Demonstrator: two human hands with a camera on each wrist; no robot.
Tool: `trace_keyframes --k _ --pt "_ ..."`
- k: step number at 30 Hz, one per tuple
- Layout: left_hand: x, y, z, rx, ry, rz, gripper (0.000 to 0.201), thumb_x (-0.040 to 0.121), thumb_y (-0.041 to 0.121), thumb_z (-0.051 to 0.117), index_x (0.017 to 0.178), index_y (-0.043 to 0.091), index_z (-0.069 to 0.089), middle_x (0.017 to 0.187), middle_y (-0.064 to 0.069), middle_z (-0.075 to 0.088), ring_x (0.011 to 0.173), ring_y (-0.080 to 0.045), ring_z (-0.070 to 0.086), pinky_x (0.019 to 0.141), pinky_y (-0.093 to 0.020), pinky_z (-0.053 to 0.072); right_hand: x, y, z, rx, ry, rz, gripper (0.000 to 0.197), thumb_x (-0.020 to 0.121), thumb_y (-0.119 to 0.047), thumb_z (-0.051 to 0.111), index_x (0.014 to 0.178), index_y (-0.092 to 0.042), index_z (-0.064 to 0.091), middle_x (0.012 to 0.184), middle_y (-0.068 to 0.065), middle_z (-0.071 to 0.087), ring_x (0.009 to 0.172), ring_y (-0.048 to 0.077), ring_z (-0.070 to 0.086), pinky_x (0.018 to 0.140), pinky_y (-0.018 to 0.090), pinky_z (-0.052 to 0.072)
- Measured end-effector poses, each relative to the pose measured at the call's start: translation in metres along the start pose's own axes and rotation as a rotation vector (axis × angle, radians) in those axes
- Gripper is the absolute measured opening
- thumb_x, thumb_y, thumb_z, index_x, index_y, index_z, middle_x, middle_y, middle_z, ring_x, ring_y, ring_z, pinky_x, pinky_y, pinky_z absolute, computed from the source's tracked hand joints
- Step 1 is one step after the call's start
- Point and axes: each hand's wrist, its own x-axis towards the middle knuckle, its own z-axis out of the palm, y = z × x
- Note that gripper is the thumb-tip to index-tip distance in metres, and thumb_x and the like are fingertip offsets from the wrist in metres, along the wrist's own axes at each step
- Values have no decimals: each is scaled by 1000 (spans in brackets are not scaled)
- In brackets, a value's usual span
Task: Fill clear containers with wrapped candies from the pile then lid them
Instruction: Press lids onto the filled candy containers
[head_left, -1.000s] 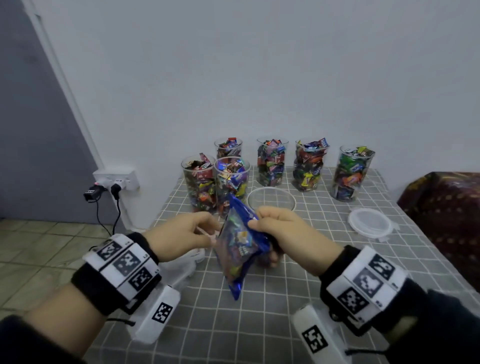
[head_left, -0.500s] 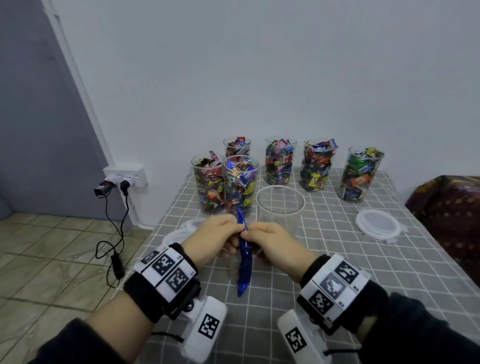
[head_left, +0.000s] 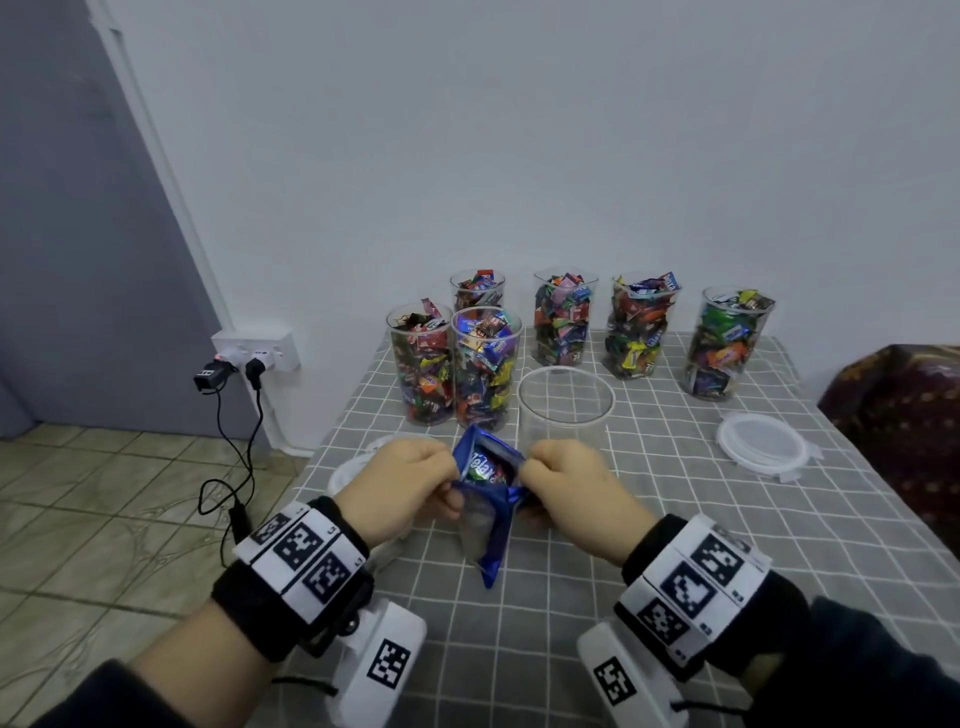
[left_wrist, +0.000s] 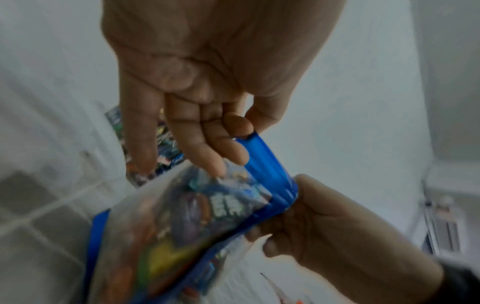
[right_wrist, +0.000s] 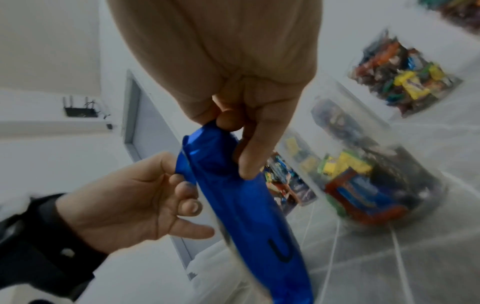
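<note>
Centrally, low-middle of the head view, both hands hold one blue candy bag (head_left: 488, 499) above the grey checked tablecloth (head_left: 675, 519). Left hand (head_left: 402, 486) pinches the left lip of the bag's mouth; right hand (head_left: 571, 486) pinches the right lip, fingers curled, the two lips drawn apart so the mouth gapes upward with wrappers visible inside. In the left wrist view a fingertip and thumb clamp the blue top strip (left_wrist: 270, 164); in the right wrist view the right hand's fingers (right_wrist: 249, 156) grip the same edge from the other side. Bag's long axis runs near vertical, mouth up, bottom corner hanging toward the lower frame. The empty clear container (head_left: 565, 410) stands directly above the bag in the frame, just beyond the hands, slightly nearer the right hand than the left; whether the bag touches it cannot be told. Six filled containers (head_left: 563, 322) stand in the upper-middle band by the wall. One lid (head_left: 763, 449) lies at the right, well apart; another lid (head_left: 353, 467) shows partly behind the left hand. Judgement: the pour depends on tipping the mouth forward, away from the person, over that rim; the right hand seems better placed to lead.
</note>
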Motion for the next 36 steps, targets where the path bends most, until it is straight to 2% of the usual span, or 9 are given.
trace_keyframes --k 5,7,10,15,18,21,25,31,36 --pt "-3 -3 -13 445 126 288 24 73 33 57 54 19 52 55 3 53 57 -12 48 65 -36 42 -2 -8 -2 -205 45 -109 32 89 -16 49 57 -13 44 68 15 61 70 31 57 64 36 46" --pt "-2 -8 -14 393 79 292 33 69 51 67 81 20 60 81 5 63 76 -8 56 75 -32 45 -1 -9 0 -148 38 -81 32 88 -16 50 56 -15 45 58 5 55 65 27 55 64 35 46" --pt "0 -18 -13 349 -90 229 97 50 74 72 131 30 43 127 13 54 119 -3 49 101 -32 41 0 -9 3 -56 36 -57 27 86 -16 51 60 -13 50 57 2 53 61 23 54 63 40 50" --pt "-1 -26 -3 225 -159 289 96 52 37 87 133 28 36 118 9 62 109 -5 60 96 -30 48 0 -10 7 -1 7 -29 25 80 -27 50 68 -5 56 67 12 63 68 32 64 69 48 54" --pt "2 -29 -2 146 -68 309 91 47 38 87 127 27 44 116 7 65 106 -11 64 95 -41 50 4 -8 6 109 -5 4 24 88 -15 49 66 -7 51 61 8 56 48 16 58 52 32 50" --pt "-1 -21 -4 82 1 333 74 47 39 85 113 30 53 108 4 70 99 -15 67 89 -42 53 4 -15 1 323 -19 -5 28 95 -9 47 68 -11 47 66 5 51 53 11 53 43 20 45" --pt "-4 -1 -18 -7 107 414 61 51 29 89 103 24 58 93 -4 71 80 -16 70 64 -27 56 -6 -25 -4 484 -78 -50 30 100 -19 44 73 -9 51 70 5 55 50 10 54 39 19 43" --pt "-13 48 -31 -83 309 632 40 70 4 78 101 22 60 85 17 72 81 1 66 71 -12 50 -19 -27 1 484 -278 -60 41 99 -37 41 71 -11 55 64 4 61 48 15 55 42 23 43" --pt "-12 82 -9 -63 311 750 39 70 15 79 101 27 58 91 15 69 86 0 65 72 -13 48 -11 -39 -6 618 -217 -25 43 94 -49 40 89 -10 58 64 5 62 50 15 57 42 22 43"
